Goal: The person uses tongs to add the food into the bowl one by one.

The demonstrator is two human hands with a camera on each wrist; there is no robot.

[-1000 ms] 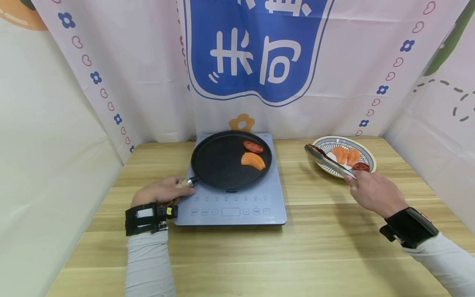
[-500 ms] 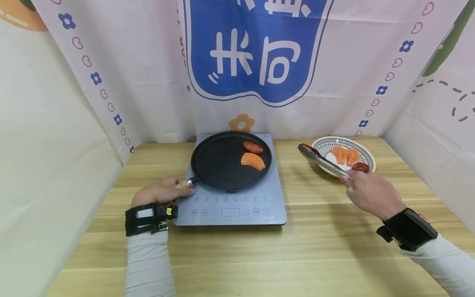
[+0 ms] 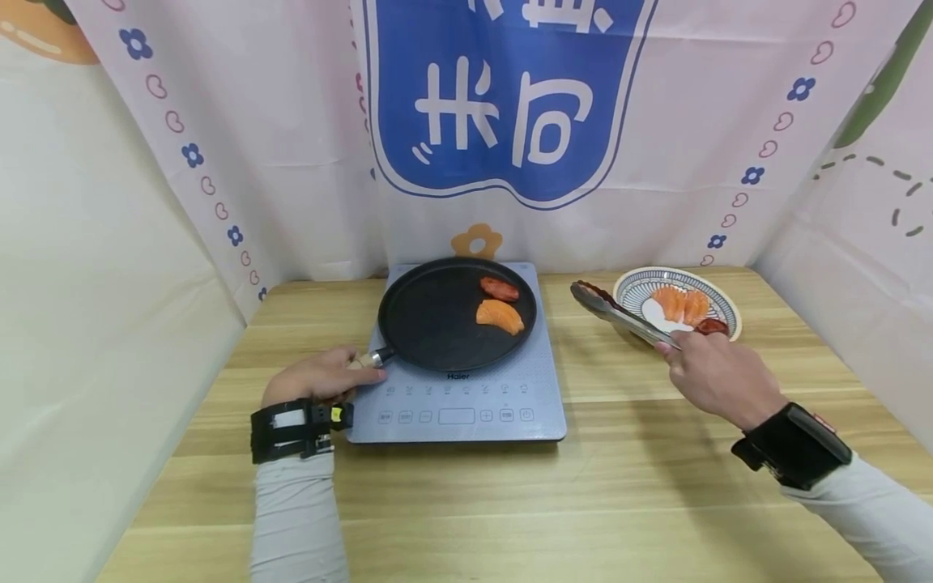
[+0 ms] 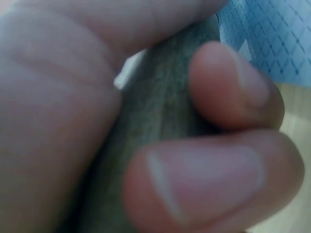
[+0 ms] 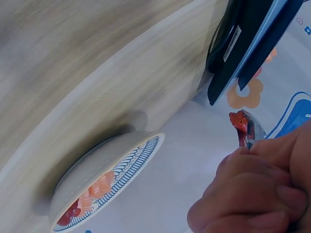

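My left hand (image 3: 317, 376) grips the wooden handle (image 4: 155, 97) of a flat black frying pan (image 3: 430, 316). In the pan's right half lie a red sausage slice (image 3: 499, 289) and an orange salmon slice (image 3: 500, 317). My right hand (image 3: 722, 376) holds metal tongs (image 3: 630, 320), their tips pointing left toward the pan. Pinched at the tips is a dark red piece (image 5: 238, 120) that looks like sausage. Below and behind the tongs stands a patterned plate (image 3: 628, 283) bearing salmon slices (image 3: 678, 304) and a sausage piece (image 3: 713, 325), partly screened by my right hand.
Under the pan sits a grey induction cooker (image 3: 466, 405) with touch buttons along its front. The wooden table (image 3: 452, 510) carries everything. A printed cloth (image 3: 306, 162) hangs right behind the table's back edge, and pale cloth walls rise on both sides.
My right hand has moved left, carrying the tongs and red piece off the plate's left rim toward the pan. My left hand has stayed on the handle.
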